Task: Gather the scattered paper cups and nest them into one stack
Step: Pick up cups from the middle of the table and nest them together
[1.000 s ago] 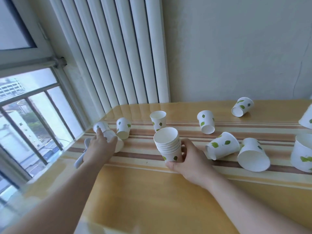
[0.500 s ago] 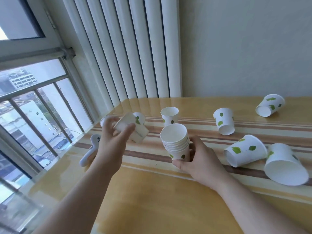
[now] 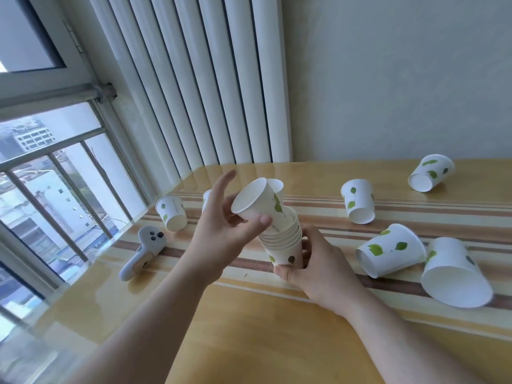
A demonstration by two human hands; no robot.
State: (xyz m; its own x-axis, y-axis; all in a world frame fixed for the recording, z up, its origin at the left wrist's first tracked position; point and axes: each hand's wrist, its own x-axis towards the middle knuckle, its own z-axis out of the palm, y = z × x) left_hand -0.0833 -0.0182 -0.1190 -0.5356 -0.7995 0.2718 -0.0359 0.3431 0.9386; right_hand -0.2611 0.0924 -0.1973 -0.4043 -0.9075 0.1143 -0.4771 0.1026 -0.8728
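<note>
L hand (image 3: 221, 234) – tilted cup (image 3: 256, 203) over stack (image 3: 285, 242)

I see the stack of cups (image 3: 285, 245) mid-counter (image 3: 249, 342), a controller (image 3: 144, 252) to its left, four loose cups lying to its right.

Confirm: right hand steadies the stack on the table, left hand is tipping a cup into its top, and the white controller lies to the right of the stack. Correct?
Not quite. In the head view the white controller lies to the left of the stack, near the window. The rest holds: the right hand steadies the stack on the table, and the left hand tips a cup into its top.
</note>
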